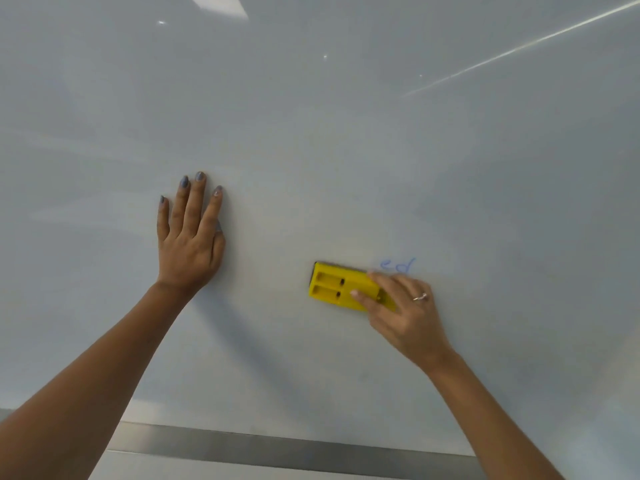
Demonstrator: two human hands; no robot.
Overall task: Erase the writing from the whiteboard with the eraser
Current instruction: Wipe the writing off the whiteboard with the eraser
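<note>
A large whiteboard [346, 133] fills the view. A yellow eraser [332, 285] lies flat against it, right of centre. My right hand [405, 310] grips the eraser's right end, thumb on its face and fingers over its top edge, and hides that end. Blue writing [398, 265], the letters "ed", shows just above my right hand's fingers, to the upper right of the eraser. My left hand [190, 237] rests flat on the board to the left, fingers straight and pointing up, well apart from the eraser.
A metal strip [277, 448] runs along the whiteboard's bottom edge. Light reflections streak the upper part of the board. Faint smears show on the board's left side.
</note>
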